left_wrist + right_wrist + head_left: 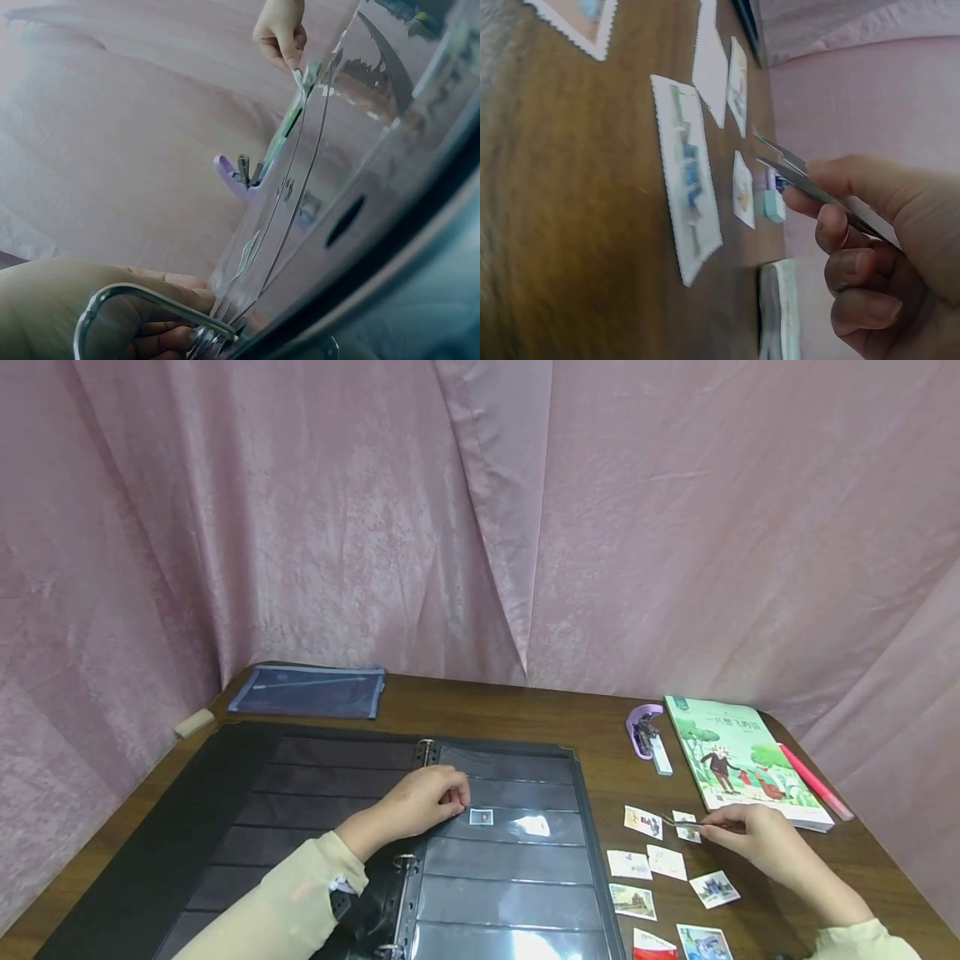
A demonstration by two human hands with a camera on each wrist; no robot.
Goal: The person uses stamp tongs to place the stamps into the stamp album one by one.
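Note:
My right hand [765, 839] pinches a pair of metal tweezers [810, 186] between thumb and fingers. The tweezers' tips stand slightly apart, above the loose stamps on the right; nothing shows between them in the right wrist view. One small stamp [687, 827] lies under the tweezers in the head view. My left hand [423, 797], its fingers loosely curled, rests on the open stamp album [510, 864] near the rings. Just right of those fingers, a small stamp [481, 817] sits in a strip of the right page. The left fingertips are partly hidden.
Several stamps [632, 901] lie between the album and my right arm. Behind them are a purple hole-punch-like object [642, 732], a green book [738, 752] and a red pen-like stick [817, 783]. A blue mesh pouch [307, 692] lies at the back left, near a beige block [194, 723].

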